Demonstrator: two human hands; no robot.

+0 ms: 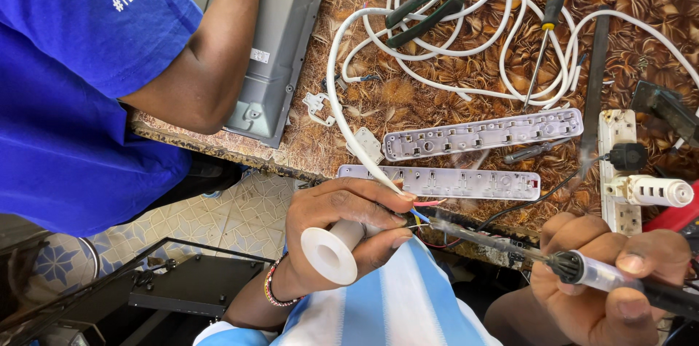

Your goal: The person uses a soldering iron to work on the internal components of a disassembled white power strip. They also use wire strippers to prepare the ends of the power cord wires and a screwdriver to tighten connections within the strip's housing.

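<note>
A bench [408, 102] covered in brown leaf-patterned cloth carries two opened power strip halves [480, 133], coiled white cable [437, 40], pliers [429, 4] and a yellow-handled screwdriver [550, 15]. Below its edge, the left hand [342, 233] is curled around a white solder spool [331, 251] while pinching the cable's bared coloured wires [419, 211]. The right hand [619, 280] is closed around a soldering iron [582, 269], its tip meeting those wires. The hot tip sits very near the left fingertips [400, 219]; a slip could likely burn them or scorch insulation. Another person's blue-sleeved arm [204, 69] leans nearby.
</note>
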